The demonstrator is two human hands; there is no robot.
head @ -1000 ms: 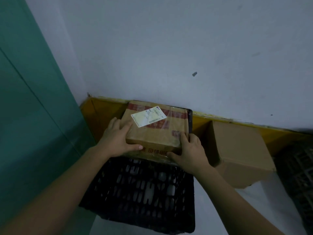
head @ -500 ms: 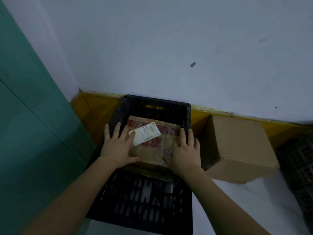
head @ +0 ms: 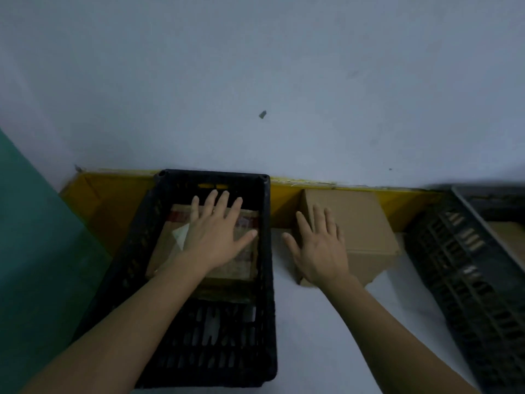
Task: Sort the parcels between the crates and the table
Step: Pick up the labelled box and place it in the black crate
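Head view is looking down at a dim corner by a pale wall. Left hand (head: 216, 237) is lying flat, fingers (head: 211, 201) spread wide, over the taped parcel (head: 167, 245) that's sitting inside the black crate (head: 268, 251), toward the crate's far end. Can't tell if the palm is actually pressing on the cardboard or just hovering above it, but it isn't gripping anything. Part of a white shipping label (head: 179, 236) is peeking out just left of that hand.

Right hand (head: 321, 248) is also spread wide and holding nothing, hanging over the near left corner of the plain cardboard box (head: 366, 223) that's sitting on the white surface just right of the crate. Contact there is unclear too. Another dark crate (head: 466, 265) is showing at the far right edge.

My read: the taped parcel is parked in its crate, so that step looks done, and the plain box is up next. For that move the right hand is going to need to close around the near edge, with the left coming across to catch the other side, since it looks too wide for one hand.
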